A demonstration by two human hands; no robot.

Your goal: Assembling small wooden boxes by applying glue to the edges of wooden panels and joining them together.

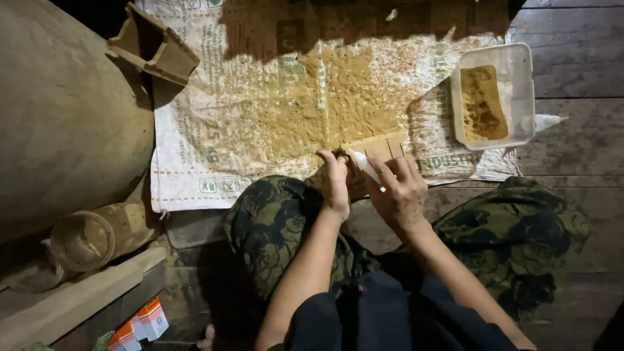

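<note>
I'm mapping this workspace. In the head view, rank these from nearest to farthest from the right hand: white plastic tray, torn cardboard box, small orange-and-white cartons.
From the right hand:
1. White plastic tray, up and right.
2. Small orange-and-white cartons, lower left by the plank.
3. Torn cardboard box, far upper left.

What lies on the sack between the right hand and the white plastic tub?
In the head view, nothing stands between the right hand and the tub: only the woven sack, dusted with brown powder. The scored tan slab sits just above the hand.

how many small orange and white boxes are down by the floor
2 clearly: the orange and white boxes lie side by side at the bottom left, beside the wooden plank. More may be hidden past the frame edge.
</note>
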